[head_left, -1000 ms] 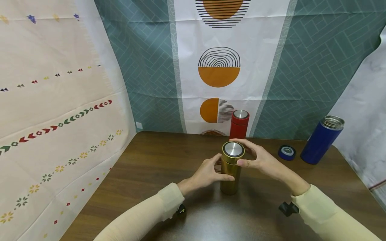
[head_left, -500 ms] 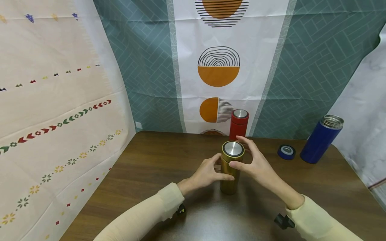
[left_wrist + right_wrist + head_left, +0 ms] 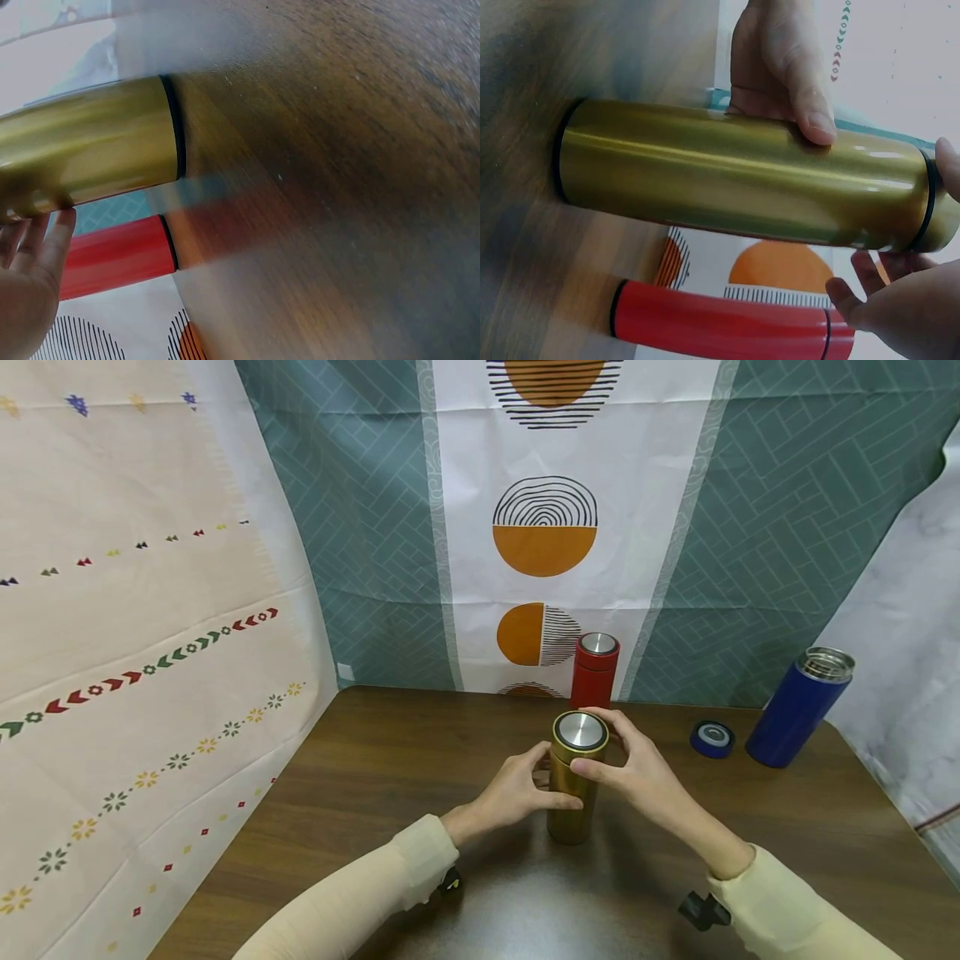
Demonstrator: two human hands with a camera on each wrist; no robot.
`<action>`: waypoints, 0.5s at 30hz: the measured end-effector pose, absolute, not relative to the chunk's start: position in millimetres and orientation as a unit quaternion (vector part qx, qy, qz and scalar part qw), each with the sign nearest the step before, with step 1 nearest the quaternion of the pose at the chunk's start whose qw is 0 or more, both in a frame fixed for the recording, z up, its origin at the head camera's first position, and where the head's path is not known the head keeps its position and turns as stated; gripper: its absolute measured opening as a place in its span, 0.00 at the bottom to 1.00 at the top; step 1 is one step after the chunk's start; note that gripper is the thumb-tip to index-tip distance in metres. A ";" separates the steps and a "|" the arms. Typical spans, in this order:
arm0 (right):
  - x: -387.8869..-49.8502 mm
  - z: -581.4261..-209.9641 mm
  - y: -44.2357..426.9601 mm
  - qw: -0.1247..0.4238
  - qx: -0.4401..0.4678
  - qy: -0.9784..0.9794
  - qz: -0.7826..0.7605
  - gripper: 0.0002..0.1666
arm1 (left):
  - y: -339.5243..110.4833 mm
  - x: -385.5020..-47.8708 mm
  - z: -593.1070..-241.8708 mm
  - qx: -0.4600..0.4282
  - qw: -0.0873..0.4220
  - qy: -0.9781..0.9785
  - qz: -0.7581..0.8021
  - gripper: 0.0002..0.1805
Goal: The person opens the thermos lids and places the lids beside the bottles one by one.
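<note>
A gold thermos flask [image 3: 567, 822] stands upright on the table, its lid [image 3: 581, 732] on and topped with a shiny steel disc. My left hand [image 3: 510, 793] grips the body from the left, the thumb lying across the front. Around the top from the right, my right hand [image 3: 641, 772] holds the lid, thumb near the seam and fingers behind. In the right wrist view, a dark ring [image 3: 928, 199] marks that seam, and the left thumb presses on the gold body [image 3: 705, 161]. The left wrist view shows the left fingertips [image 3: 64, 221] against the flask's side.
Behind the gold flask stands a red thermos flask [image 3: 595, 672], lid on. At the back right, a blue thermos flask [image 3: 795, 718] stands without its lid, its steel mouth uncovered. A blue lid [image 3: 712, 739] lies beside it on the wooden table [image 3: 420, 735]. Cloths hang behind and at the sides.
My right hand shifted left round the lid; its fingers lifted off half a second ago and now lie against the lid again. The left hand and gold flask have stayed in place.
</note>
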State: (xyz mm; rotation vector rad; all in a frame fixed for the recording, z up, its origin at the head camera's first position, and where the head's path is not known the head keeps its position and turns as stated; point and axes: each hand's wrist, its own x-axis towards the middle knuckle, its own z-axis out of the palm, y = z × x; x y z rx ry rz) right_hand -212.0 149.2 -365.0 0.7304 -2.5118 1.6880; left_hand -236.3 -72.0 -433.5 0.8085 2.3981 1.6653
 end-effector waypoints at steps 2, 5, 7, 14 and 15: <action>-214.2 -363.8 152.0 0.002 0.244 -0.804 0.543 0.39 | -72.2 -236.1 -433.2 0.267 0.056 0.791 0.548 0.38; -219.6 -361.0 157.3 -0.034 0.263 -0.788 0.555 0.38 | -72.4 -236.0 -433.5 0.266 0.057 0.791 0.549 0.37; -223.6 -358.8 160.9 -0.064 0.275 -0.775 0.565 0.37 | -72.6 -236.3 -434.2 0.266 0.058 0.790 0.549 0.37; -233.6 -356.6 167.8 -0.115 0.297 -0.757 0.570 0.37 | -73.2 -236.9 -435.0 0.262 0.062 0.793 0.547 0.38; -233.6 -356.7 167.8 -0.117 0.298 -0.757 0.570 0.38 | -73.4 -237.0 -435.1 0.261 0.062 0.793 0.547 0.38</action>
